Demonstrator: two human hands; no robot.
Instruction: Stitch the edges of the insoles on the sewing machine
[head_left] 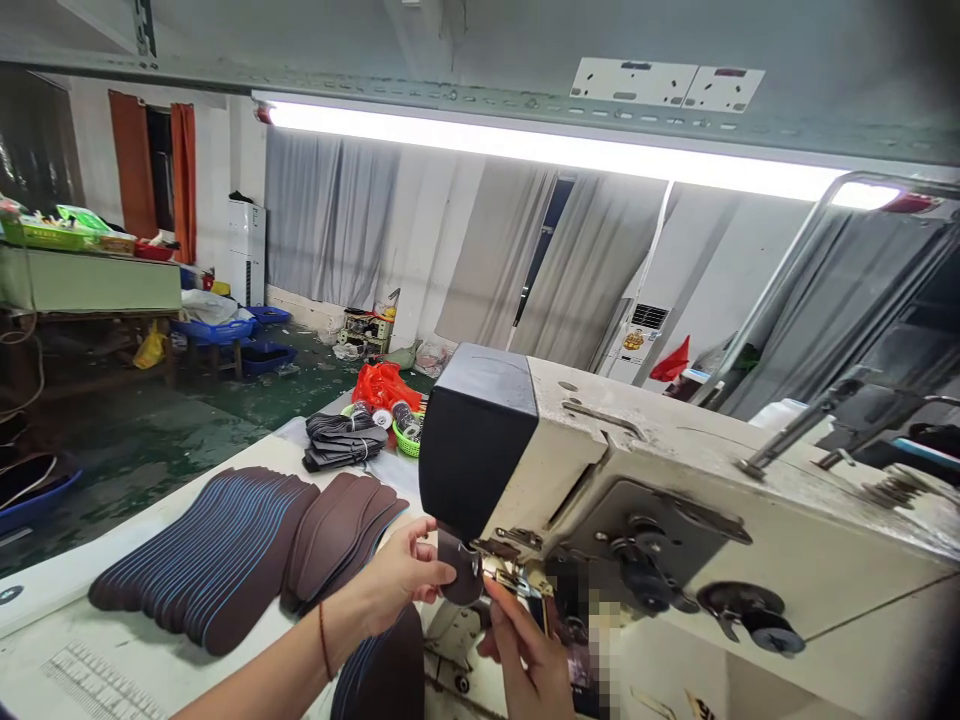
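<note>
L hand (pixel 405 578) pinches dark-brown curved insole piece (pixel 459 575); R hand (pixel 531 658) grip unclear.

dark brown insole (pixel 459 575), rounded end up, under sewing machine head (pixel 480 440)

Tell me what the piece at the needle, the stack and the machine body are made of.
Piece, pinched by the left hand: dark brown, matte, likely leather or synthetic; cannot tell which. Stack: same brown sheet, blue edge lines suggest a second layer. Machine body: cream-painted metal, scuffed, with screws.
</note>
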